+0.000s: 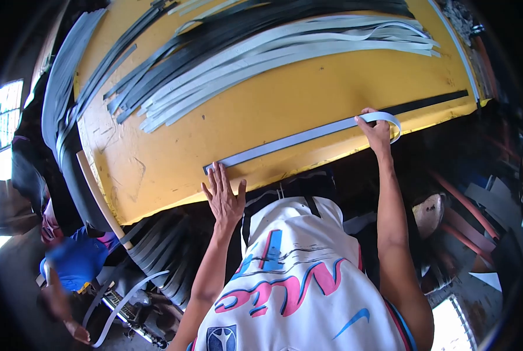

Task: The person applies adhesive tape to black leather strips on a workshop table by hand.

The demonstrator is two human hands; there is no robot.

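A long white strip (296, 139) lies on top of a black strip (428, 103) along the front edge of the yellow table (261, 105). My left hand (223, 193) is spread, its fingertips resting on the left end of the two strips. Toward the right, my right hand (377, 131) pinches the white strip between thumb and fingers. Past that hand the white strip curls back in a loop, while the black one runs on flat to the right.
Bundles of white strips (244, 55) and black strips (150, 85) cover the table's far part. Grey strips (65, 70) hang over its left edge. At lower left is another person in blue (77, 260), near a curved pale strip (121, 304). Dark strips (162, 251) hang below the table.
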